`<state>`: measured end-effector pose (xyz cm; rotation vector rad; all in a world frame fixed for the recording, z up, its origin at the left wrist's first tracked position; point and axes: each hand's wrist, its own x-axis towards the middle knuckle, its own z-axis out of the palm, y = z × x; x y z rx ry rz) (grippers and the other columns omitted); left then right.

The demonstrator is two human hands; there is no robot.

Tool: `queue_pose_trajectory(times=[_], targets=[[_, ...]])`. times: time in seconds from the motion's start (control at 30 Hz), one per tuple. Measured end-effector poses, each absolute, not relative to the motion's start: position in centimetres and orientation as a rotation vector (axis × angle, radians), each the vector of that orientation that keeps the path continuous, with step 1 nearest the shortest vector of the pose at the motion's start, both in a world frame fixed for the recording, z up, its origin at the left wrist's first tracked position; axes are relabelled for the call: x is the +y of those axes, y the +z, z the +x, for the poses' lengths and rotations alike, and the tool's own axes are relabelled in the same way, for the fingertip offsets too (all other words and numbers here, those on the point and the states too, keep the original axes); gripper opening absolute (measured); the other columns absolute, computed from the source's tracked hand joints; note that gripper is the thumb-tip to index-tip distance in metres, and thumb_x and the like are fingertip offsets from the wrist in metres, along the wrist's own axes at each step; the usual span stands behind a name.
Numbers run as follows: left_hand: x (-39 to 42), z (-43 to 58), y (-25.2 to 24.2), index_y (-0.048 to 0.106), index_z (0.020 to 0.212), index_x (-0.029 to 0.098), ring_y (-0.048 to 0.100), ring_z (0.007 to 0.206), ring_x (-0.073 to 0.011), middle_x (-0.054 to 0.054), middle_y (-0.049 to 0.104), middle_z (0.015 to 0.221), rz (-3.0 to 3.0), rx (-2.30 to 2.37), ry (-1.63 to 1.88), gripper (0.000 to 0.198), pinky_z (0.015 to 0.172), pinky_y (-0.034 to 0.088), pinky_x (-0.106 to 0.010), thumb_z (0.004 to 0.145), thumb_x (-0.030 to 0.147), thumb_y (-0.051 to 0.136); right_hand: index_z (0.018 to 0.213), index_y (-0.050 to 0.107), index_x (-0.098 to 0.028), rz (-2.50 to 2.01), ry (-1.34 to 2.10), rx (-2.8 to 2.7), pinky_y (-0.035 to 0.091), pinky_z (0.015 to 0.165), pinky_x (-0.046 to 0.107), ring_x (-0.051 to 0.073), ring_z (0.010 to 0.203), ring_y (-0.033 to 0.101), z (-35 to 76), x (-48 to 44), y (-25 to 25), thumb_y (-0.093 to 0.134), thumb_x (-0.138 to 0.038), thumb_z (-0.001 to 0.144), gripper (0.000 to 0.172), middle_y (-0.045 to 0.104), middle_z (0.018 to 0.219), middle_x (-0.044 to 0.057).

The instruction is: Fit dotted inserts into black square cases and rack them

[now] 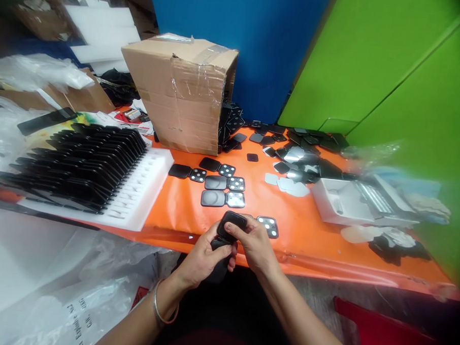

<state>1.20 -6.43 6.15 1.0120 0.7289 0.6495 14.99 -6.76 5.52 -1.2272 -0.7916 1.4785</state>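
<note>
Near the table's front edge, my left hand (203,255) and my right hand (257,245) are both closed on a black folding pad (233,222) with rounded square panels. The right thumb lies on its upper panel, while the left thumb is by the lower part; the fingers underneath are partly hidden. Just beyond my hands, several unfolded hinged pads lie in pairs of panels, among them a pad with a grey face (212,198) joined to a panel with white dots (236,199). Beside my right hand is another dotted panel (268,227), partly covered by that hand.
At left, a white foam tray (153,189) holds rows of upright black panels (81,171). A cardboard box (180,99) stands behind, dotted black panels spilling from its side. Loose black pieces (303,137) and an open white box (339,200) lie to the right on the orange tabletop (189,221).
</note>
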Motion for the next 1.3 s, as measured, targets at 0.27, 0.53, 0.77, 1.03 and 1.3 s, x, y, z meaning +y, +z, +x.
queue_pose_trajectory(times=[0.27,0.53,0.77,1.03,1.3], targets=[[-4.0,-0.7,8.2,0.044,0.129,0.019,0.065,0.066,-0.0162,-0.009,0.064,0.09,1.007,0.585,0.301,0.049,0.062,0.053,-0.028,0.084,0.026,0.062,0.072,0.067,-0.016,-1.264,1.47,-1.014,0.041,0.054,0.025,0.011,0.056,0.051,18.0,-7.5,6.3,0.068,-0.044,0.075,0.027,0.059,0.063,0.0],[-0.7,-1.2,7.7,0.058,0.115,0.015,0.061,0.104,-0.0214,-0.01,0.064,0.113,0.688,0.702,0.916,0.037,0.093,0.049,-0.032,0.082,0.032,0.067,0.078,0.062,-0.017,-1.085,1.392,-0.436,0.052,0.058,0.028,0.013,0.057,0.061,14.8,-6.9,6.3,0.077,-0.043,0.065,0.033,0.064,0.068,0.002],[-1.0,1.3,8.5,0.054,0.113,0.022,0.061,0.069,-0.0113,0.003,0.057,0.07,0.575,0.62,1.087,0.033,0.089,0.048,-0.035,0.089,0.045,0.053,0.084,0.062,-0.015,-0.929,1.785,-0.662,0.056,0.065,0.032,0.017,0.064,0.068,12.2,-8.0,6.3,0.069,-0.044,0.076,0.03,0.068,0.076,0.004],[-1.7,1.4,8.3,0.056,0.109,0.019,0.046,0.047,-0.0065,0.004,0.048,0.06,0.5,0.58,0.824,0.047,0.072,0.052,-0.029,0.09,0.058,0.039,0.085,0.065,-0.01,-0.964,2.099,-1.091,0.057,0.07,0.033,0.02,0.071,0.071,16.4,-6.4,7.6,0.064,-0.041,0.08,0.031,0.071,0.078,0.01],[-3.1,1.8,7.6,0.058,0.1,0.018,0.042,0.043,-0.0064,0.003,0.048,0.059,0.453,0.563,0.784,0.046,0.069,0.053,-0.03,0.09,0.058,0.039,0.08,0.059,-0.01,-1.129,2.002,-0.753,0.058,0.054,0.03,0.019,0.055,0.069,13.7,-8.9,6.3,0.072,-0.044,0.071,0.038,0.068,0.066,0.006]])
